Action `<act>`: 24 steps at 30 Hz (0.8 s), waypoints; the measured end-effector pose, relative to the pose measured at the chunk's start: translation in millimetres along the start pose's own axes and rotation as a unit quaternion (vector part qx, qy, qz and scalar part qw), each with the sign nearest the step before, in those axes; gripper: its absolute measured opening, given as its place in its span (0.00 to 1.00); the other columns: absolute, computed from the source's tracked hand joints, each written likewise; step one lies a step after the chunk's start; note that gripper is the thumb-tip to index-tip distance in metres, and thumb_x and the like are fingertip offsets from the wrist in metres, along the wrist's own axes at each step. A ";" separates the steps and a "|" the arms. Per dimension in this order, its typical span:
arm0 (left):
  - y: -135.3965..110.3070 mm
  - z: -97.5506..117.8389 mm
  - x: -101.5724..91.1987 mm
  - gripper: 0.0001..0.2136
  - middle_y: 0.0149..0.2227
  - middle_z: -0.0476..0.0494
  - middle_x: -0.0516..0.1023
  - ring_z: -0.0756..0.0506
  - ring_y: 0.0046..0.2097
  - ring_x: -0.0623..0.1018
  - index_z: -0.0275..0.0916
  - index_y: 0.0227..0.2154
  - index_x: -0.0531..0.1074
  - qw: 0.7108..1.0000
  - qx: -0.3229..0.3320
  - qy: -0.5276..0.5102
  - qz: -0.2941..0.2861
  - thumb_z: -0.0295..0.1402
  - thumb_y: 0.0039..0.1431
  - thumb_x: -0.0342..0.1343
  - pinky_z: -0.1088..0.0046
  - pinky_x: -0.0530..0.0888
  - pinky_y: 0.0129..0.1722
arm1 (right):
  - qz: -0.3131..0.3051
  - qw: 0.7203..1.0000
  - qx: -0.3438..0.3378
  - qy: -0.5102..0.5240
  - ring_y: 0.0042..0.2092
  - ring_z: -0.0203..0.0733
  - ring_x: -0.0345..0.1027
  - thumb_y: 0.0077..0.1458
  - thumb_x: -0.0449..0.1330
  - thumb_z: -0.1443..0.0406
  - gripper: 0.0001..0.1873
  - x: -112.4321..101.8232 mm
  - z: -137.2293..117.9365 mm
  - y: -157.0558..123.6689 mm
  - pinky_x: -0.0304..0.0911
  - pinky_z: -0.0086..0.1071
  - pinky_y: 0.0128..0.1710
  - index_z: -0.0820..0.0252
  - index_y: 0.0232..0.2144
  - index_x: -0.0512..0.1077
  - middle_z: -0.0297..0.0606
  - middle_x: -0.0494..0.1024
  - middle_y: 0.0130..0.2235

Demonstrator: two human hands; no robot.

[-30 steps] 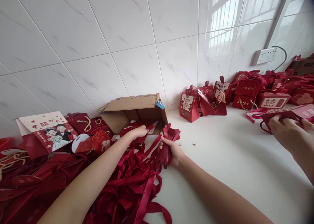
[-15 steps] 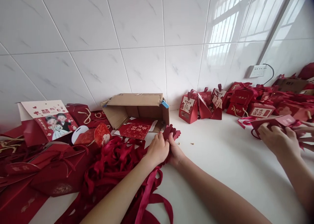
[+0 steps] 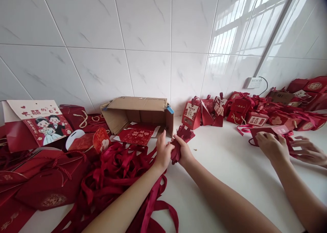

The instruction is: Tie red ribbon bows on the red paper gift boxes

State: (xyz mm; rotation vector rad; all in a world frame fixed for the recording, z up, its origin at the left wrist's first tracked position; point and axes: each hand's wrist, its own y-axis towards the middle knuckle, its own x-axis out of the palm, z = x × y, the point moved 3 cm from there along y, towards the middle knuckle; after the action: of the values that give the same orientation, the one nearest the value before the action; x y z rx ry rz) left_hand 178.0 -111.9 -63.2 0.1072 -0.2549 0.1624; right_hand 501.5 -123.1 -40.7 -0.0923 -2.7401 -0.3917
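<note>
1. Cardbd box (image 3: 135, 105) on its side on the counter (image 3: 217, 178), by the wall (image 3: 148, 73); flat carton (image 3: 138, 136) partly in its mouth.
2. Ribbon pile (image 3: 117, 168) in front of it; gift boxes (image 3: 48, 188) L of both.
3. Small boxes (image 3: 192, 113) R of cardbd box, along wall; bigger pile (image 3: 259, 120) further R.
4. Bundle of strips (image 3: 176, 153) in R hand (image 3: 186, 153), R of ribbons; L hand (image 3: 163, 152) at its L side.
5. Far R, co-worker's hands (image 3: 274, 146) at another carton (image 3: 279, 130), in front of bigger pile.

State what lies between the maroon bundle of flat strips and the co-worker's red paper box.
The head view shows white tabletop, a small yellowish scrap near the bundle and a pink ribbon beside the box.
</note>
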 end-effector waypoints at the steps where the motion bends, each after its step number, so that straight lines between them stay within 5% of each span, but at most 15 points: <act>1: 2.1 -3.8 -1.6 0.21 0.58 0.46 0.64 0.41 0.62 0.59 0.44 0.45 0.70 0.997 -0.047 -0.057 0.019 0.24 0.45 0.55 0.70 0.60 0.57 | -0.002 1.000 0.006 0.005 0.46 0.44 0.68 0.59 0.56 0.60 0.17 26.5 11.5 1.4 0.67 0.43 0.43 0.63 0.48 0.66 0.42 0.70 0.48; 5: 3.1 -21.3 -2.5 0.11 0.43 0.38 0.75 0.43 0.44 0.76 0.38 0.38 0.70 0.968 -0.175 -0.177 0.033 0.33 0.56 0.46 0.67 0.72 0.43 | -0.013 0.999 0.024 0.025 0.46 0.45 0.68 0.59 0.56 0.60 0.18 132.8 66.2 10.2 0.67 0.43 0.43 0.62 0.49 0.66 0.42 0.70 0.49; 9: -3.6 -34.8 3.5 0.12 0.38 0.37 0.76 0.44 0.38 0.78 0.36 0.35 0.70 0.931 -0.235 -0.278 0.004 0.35 0.59 0.43 0.66 0.75 0.39 | -0.021 0.998 0.033 0.048 0.38 0.40 0.70 0.53 0.62 0.62 0.15 192.2 99.8 7.8 0.68 0.36 0.38 0.62 0.42 0.70 0.37 0.74 0.38; 13: -6.0 -39.0 6.2 0.12 0.35 0.41 0.77 0.47 0.36 0.78 0.37 0.35 0.71 0.912 -0.249 -0.326 -0.007 0.32 0.61 0.41 0.70 0.75 0.36 | -0.025 0.998 0.026 0.060 0.37 0.40 0.70 0.41 0.69 0.65 0.15 204.1 110.9 -5.0 0.66 0.33 0.38 0.58 0.34 0.72 0.34 0.77 0.35; 24: -5.3 -40.9 5.9 0.12 0.35 0.44 0.79 0.46 0.40 0.78 0.40 0.34 0.72 0.913 -0.265 -0.310 -0.010 0.33 0.60 0.43 0.72 0.76 0.36 | -0.048 0.999 -0.002 0.010 0.43 0.41 0.68 0.40 0.66 0.72 0.20 204.7 112.3 -20.4 0.65 0.35 0.45 0.51 0.37 0.71 0.29 0.76 0.39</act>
State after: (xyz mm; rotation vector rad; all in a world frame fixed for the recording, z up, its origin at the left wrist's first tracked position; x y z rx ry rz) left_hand 194.4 -111.1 -101.4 -0.3887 -0.9229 0.0288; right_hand 269.5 -108.4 -70.7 0.0419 -2.7312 -0.4210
